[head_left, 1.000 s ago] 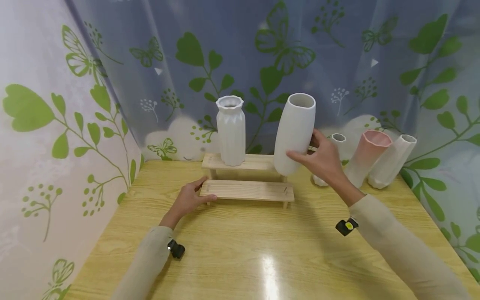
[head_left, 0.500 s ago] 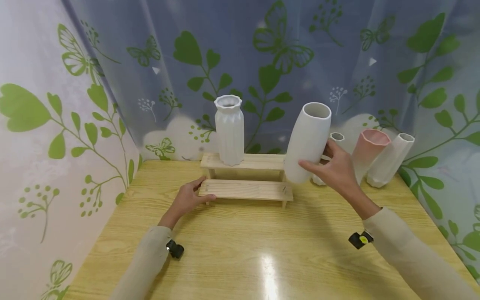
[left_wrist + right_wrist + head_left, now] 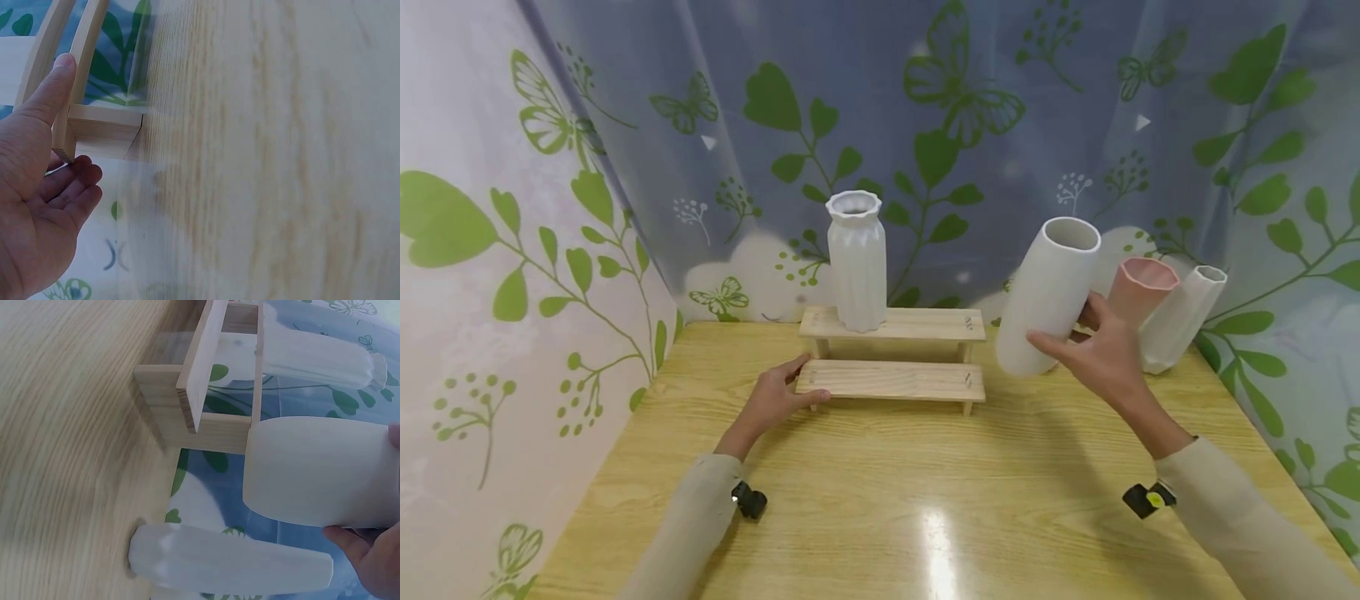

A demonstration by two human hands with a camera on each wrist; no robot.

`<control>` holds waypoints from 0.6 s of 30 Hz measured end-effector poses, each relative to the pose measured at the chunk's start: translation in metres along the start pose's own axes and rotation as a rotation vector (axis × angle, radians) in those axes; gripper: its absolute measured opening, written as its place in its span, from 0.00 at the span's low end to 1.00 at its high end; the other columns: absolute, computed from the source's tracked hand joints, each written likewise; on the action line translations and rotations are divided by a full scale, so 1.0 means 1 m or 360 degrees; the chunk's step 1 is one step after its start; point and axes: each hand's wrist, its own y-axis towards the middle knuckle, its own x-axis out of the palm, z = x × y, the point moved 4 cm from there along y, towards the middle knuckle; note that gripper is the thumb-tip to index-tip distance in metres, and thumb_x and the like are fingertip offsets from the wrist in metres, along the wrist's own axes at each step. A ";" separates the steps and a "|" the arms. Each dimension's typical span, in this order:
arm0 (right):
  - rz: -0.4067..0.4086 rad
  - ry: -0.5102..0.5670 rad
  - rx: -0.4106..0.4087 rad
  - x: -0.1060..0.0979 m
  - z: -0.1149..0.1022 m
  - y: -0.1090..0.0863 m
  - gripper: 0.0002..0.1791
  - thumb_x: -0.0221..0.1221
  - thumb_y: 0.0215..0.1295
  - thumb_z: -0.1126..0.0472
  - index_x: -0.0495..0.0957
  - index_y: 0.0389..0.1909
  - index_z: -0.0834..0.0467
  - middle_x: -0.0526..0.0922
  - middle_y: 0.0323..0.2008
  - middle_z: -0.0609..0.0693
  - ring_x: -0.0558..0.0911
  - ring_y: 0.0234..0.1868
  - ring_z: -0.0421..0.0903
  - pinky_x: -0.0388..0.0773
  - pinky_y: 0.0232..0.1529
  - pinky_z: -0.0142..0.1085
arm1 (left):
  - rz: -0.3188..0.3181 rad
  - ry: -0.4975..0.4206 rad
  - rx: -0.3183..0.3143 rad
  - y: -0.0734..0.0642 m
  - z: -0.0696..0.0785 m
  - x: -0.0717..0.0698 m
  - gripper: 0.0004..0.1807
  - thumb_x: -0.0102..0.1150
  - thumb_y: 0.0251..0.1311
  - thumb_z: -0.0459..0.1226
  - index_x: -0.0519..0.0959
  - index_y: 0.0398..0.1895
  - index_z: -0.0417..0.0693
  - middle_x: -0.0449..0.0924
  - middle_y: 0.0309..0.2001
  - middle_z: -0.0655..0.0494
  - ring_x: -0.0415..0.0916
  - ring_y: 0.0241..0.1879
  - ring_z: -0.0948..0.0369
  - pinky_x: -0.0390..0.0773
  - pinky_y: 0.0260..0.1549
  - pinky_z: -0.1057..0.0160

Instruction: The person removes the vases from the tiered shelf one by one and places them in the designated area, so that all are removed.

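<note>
My right hand holds a smooth white vase by its lower right side. The vase leans with its mouth to the right; the right wrist view shows its base raised off the table, beside the stand. My left hand grips the left end of a two-step wooden stand, and in the left wrist view the thumb lies along the step's end with fingers curled below. A fluted white vase with a scalloped rim stands upright on the upper step, left of its middle.
At the back right stand a pink vase and a faceted white vase. Another white vase stands near the stand in the right wrist view. A patterned curtain hangs behind the wooden table.
My right hand has carried the smooth vase rightward and lower, away from the stand's upper step, and it leans more. My left hand has stayed on the stand.
</note>
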 end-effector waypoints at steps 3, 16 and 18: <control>0.0018 -0.0029 0.0021 -0.006 0.006 -0.003 0.44 0.79 0.54 0.56 0.71 0.70 0.58 0.81 0.61 0.59 0.81 0.54 0.46 0.80 0.45 0.21 | 0.0002 -0.0002 0.0000 0.000 0.000 0.000 0.54 0.74 0.54 0.58 0.60 0.80 0.47 0.59 0.77 0.40 0.62 0.72 0.39 0.72 0.66 0.43; 0.0116 -0.0097 0.0057 -0.028 0.028 -0.018 0.46 0.78 0.55 0.54 0.69 0.73 0.58 0.81 0.59 0.61 0.78 0.48 0.30 0.76 0.43 0.16 | 0.0003 0.0044 0.0003 0.000 0.001 0.000 0.55 0.74 0.54 0.58 0.60 0.80 0.47 0.59 0.77 0.39 0.64 0.72 0.38 0.73 0.64 0.43; 0.0136 -0.0097 0.0056 -0.031 0.033 -0.019 0.46 0.78 0.55 0.55 0.69 0.73 0.58 0.81 0.58 0.62 0.78 0.47 0.28 0.76 0.42 0.16 | 0.0000 0.0041 0.0006 0.000 0.001 0.000 0.55 0.74 0.54 0.59 0.60 0.80 0.46 0.59 0.77 0.39 0.64 0.72 0.38 0.73 0.64 0.43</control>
